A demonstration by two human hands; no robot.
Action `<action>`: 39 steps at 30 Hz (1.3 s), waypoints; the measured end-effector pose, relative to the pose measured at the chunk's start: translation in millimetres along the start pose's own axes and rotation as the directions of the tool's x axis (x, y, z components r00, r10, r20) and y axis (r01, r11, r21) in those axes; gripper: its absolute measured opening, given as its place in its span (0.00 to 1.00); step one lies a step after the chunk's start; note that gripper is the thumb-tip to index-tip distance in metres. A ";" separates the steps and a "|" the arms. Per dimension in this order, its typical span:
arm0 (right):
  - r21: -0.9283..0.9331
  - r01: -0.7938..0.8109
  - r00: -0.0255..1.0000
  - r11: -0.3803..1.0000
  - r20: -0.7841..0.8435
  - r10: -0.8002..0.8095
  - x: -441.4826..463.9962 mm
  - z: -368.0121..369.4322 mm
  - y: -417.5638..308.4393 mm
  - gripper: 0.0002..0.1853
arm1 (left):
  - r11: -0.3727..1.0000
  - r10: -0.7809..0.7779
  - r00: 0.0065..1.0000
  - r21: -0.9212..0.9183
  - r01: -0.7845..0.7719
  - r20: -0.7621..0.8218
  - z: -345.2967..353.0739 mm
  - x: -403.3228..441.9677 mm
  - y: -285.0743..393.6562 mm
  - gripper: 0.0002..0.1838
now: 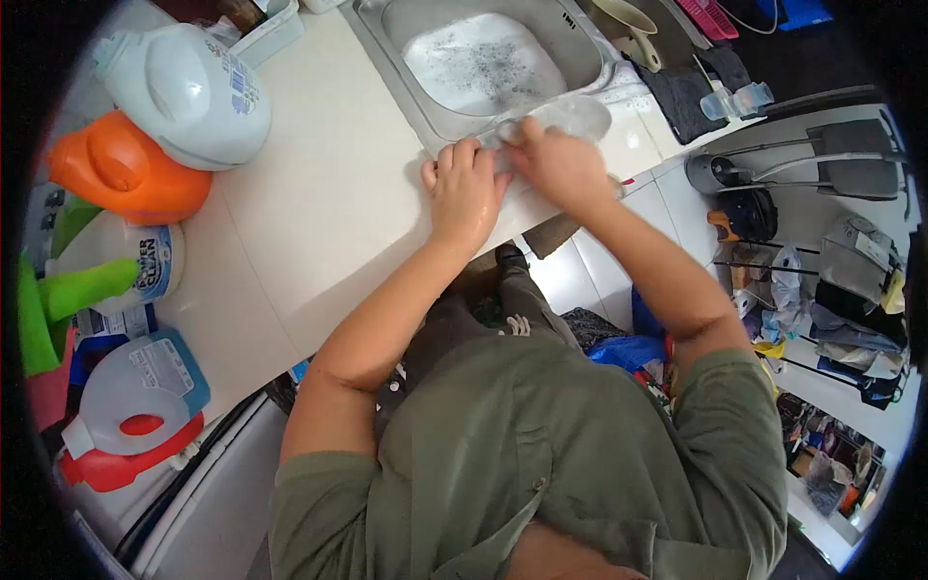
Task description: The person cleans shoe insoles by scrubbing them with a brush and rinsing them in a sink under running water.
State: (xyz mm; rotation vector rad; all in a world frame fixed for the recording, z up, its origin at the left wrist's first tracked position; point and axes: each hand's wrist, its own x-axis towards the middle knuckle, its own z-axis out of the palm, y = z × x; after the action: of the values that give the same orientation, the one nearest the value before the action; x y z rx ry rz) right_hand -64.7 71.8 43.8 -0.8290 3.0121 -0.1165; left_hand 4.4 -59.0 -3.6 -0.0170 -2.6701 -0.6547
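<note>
A flat, pale grey oblong thing with a rounded end [586, 118] lies at the counter's edge by the sink; its kind is unclear. My left hand [460, 193] presses its near end with bent fingers. Closed and slightly blurred, my right hand [559, 166] is over the middle of it, gripping something small and greyish that the fingers mostly hide. Just beyond both hands, the steel sink [418, 108] contains a white basin of sudsy water [483, 63].
Along the left side stand a pale blue jug [198, 97], an orange bottle [130, 169], a Power Clean bottle [145, 261] and a clear-and-blue jug [145, 391]. A dark cloth [677, 101] and a clear plastic cup [749, 100] lie right of the sink.
</note>
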 end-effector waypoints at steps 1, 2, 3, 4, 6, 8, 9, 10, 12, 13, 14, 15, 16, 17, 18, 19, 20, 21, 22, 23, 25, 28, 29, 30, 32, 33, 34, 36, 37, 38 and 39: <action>0.001 -0.002 1.000 1.000 0.003 0.002 11.7 -0.4 20.7 0.18 | 1.000 -0.001 1.000 -0.001 0.001 0.004 0.4 3.9 -2.4 0.18; 0.038 -0.157 0.987 0.987 0.030 0.156 26.7 -3.2 53.5 0.18 | 1.000 0.005 1.000 -0.031 -0.005 -0.002 0.3 2.9 -1.6 0.17; 0.068 -0.304 0.952 0.950 0.058 0.300 35.8 -12.5 62.4 0.19 | 0.998 0.009 1.000 -0.057 -0.009 -0.014 0.3 1.5 -1.5 0.17; -0.001 -0.336 0.937 0.942 0.096 0.335 36.9 -10.2 58.9 0.20 | 0.999 0.008 1.000 -0.049 -0.008 0.000 0.9 2.2 -0.9 0.17; -0.043 -0.130 0.984 0.991 0.118 0.135 12.0 1.9 15.9 0.18 | 0.999 0.021 1.000 -0.040 -0.022 -0.006 1.3 5.2 -1.9 0.17; 0.046 -0.202 0.975 0.978 0.100 0.196 10.8 8.5 25.0 0.17 | 0.999 0.034 0.999 -0.031 -0.033 0.020 1.0 0.6 -3.9 0.18; 0.137 -0.285 0.958 0.949 0.064 0.279 21.2 4.0 44.5 0.18 | 0.998 0.035 0.999 -0.045 -0.034 0.014 1.4 3.0 -4.4 0.18; 0.087 -0.329 0.942 0.940 0.095 0.321 30.3 -7.4 45.8 0.18 | 0.998 0.029 1.000 -0.059 -0.029 0.005 1.4 3.3 -4.3 0.19; -0.017 -0.248 0.946 0.969 0.211 0.246 20.7 -14.6 14.0 0.18 | 0.998 0.031 0.999 -0.049 -0.031 0.007 -0.3 1.6 -5.0 0.19; -0.061 -0.118 0.943 0.991 0.306 0.131 5.0 -10.9 -14.9 0.18 | 0.999 0.034 0.999 -0.037 -0.033 0.010 0.7 3.1 -5.2 0.19; -0.028 -0.110 0.971 0.994 0.209 0.113 1.7 -7.1 -9.5 0.17 | 0.999 0.033 0.999 -0.039 -0.033 0.015 1.0 3.4 -6.1 0.19; 0.060 -0.233 0.965 0.971 0.137 0.223 9.2 -2.0 15.2 0.16 | 0.998 0.025 0.999 -0.055 -0.023 0.027 -0.1 2.2 -6.3 0.19; 0.058 -0.240 0.964 0.969 0.136 0.230 18.9 -4.1 29.2 0.16 | 0.997 0.021 0.999 -0.073 -0.019 0.030 -0.5 3.0 -5.9 0.19; 0.031 -0.279 0.947 0.960 0.173 0.270 28.0 -11.0 40.0 0.16 | 0.997 0.022 0.999 -0.080 -0.020 0.027 0.0 0.5 -4.5 0.19; 0.005 -0.322 0.926 0.947 0.212 0.314 30.5 -15.1 43.8 0.16 | 0.997 0.021 1.000 -0.077 -0.019 0.020 0.6 -3.7 -3.7 0.19; -0.088 -0.135 0.982 0.987 0.120 0.145 12.3 -0.2 18.2 0.16 | 0.998 0.016 1.000 -0.068 -0.017 -0.010 2.5 2.8 -5.3 0.18; -0.076 -0.132 0.984 0.988 0.113 0.140 6.9 1.9 8.7 0.16 | 0.997 0.014 1.000 -0.072 -0.015 -0.011 4.2 6.2 -5.6 0.18; -0.056 -0.136 0.983 0.989 0.121 0.142 -0.3 3.8 0.8 0.16 | 0.997 0.022 1.000 -0.072 -0.022 -0.005 2.1 4.6 -5.4 0.18; 0.066 -0.273 0.955 0.960 0.140 0.262 7.2 -3.7 19.6 0.17 | 0.997 0.029 1.000 -0.068 -0.029 -0.004 0.0 2.1 -6.0 0.18; 0.106 -0.394 0.916 0.913 0.131 0.380 22.3 1.9 50.3 0.19 | 0.997 0.032 0.999 -0.066 -0.032 -0.006 -0.5 2.0 -7.1 0.18; -0.040 -0.373 0.918 0.927 0.127 0.375 27.3 -4.6 43.5 0.19 | 0.997 0.022 1.000 -0.071 -0.023 -0.009 0.4 2.8 -4.8 0.18; -0.010 -0.173 0.979 0.985 0.110 0.173 0.0 6.4 10.7 0.20 | 0.997 0.008 0.999 -0.073 -0.006 0.035 1.1 2.0 -6.3 0.18; 0.040 -0.341 0.937 0.939 0.098 0.335 9.2 12.0 36.3 0.19 | 0.997 0.007 0.999 -0.071 -0.004 0.041 1.2 0.1 -7.3 0.18; 0.044 -0.390 0.918 0.920 0.096 0.384 19.9 -2.6 49.1 0.19 | 0.997 0.015 1.000 -0.072 -0.014 0.017 2.1 2.0 -7.0 0.18; -0.080 -0.403 0.903 0.912 0.129 0.411 22.2 -2.8 41.7 0.17 | 0.997 0.021 1.000 -0.078 -0.022 -0.012 2.4 1.6 -5.4 0.18; -0.134 -0.162 0.979 0.978 0.099 0.176 4.9 8.8 21.8 0.17 | 0.997 0.012 1.000 -0.071 -0.013 -0.012 4.3 3.4 -6.2 0.18; -0.127 -0.224 0.962 0.966 0.132 0.241 4.9 1.0 10.8 0.17 | 0.998 0.001 1.000 -0.065 -0.001 0.001 5.3 2.5 -5.9 0.18; -0.062 -0.345 0.932 0.936 0.098 0.350 3.6 -5.1 23.4 0.16 | 0.997 0.015 1.000 -0.077 -0.014 0.009 2.8 -1.3 -5.4 0.18; -0.003 -0.386 0.922 0.922 0.005 0.386 15.1 -7.6 51.3 0.16 | 0.996 0.031 0.999 -0.084 -0.032 -0.016 1.4 2.7 -6.2 0.18; -0.016 -0.431 0.901 0.902 0.048 0.432 21.3 -8.9 60.0 0.17 | 0.996 0.032 0.999 -0.084 -0.033 -0.017 0.8 -0.4 -6.0 0.18; -0.018 -0.429 0.902 0.903 0.040 0.429 16.3 -16.4 38.0 0.17 | 0.996 0.031 0.999 -0.086 -0.032 -0.013 2.5 -1.6 -5.9 0.18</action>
State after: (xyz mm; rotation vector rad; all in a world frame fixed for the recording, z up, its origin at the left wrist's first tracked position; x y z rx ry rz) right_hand -98.7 97.2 57.3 -0.1459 3.0667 -0.0765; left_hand 4.4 -63.1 -8.8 -0.0783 -2.6230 -0.7576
